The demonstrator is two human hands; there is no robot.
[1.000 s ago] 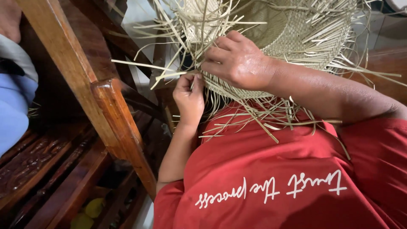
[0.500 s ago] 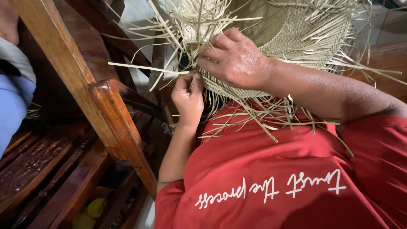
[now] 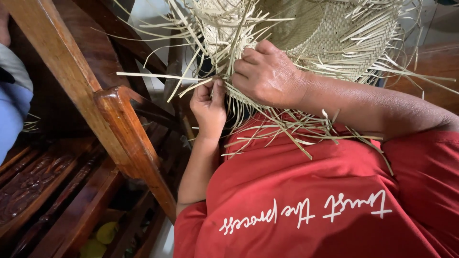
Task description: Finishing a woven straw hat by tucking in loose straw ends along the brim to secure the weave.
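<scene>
dark polished wooden chair frame [image 3: 119,124] runs from 11 o'clock toward 6 o'clock. carved dark wood panel [image 3: 28,184] lies at 8 o'clock. yellow-green rounded objects [image 3: 98,241] sit at 7 o'clock. blue fabric sleeve [image 3: 12,110] occupies 9 o'clock.

- My lap, in its red shirt [image 3: 334,191], fills the lower right of the frame and carries the work.
- The half-woven straw piece [image 3: 330,33] sits at the upper middle, its loose strands [image 3: 287,129] trailing down onto the shirt at the centre.
- At the left, a carved dark wooden bench [image 3: 38,181] runs along the lower left corner, with a slanting wooden rail [image 3: 114,119] above it.
- A few stray straw strips [image 3: 29,125] lie at the left edge by a blue cloth [image 3: 10,119].
</scene>
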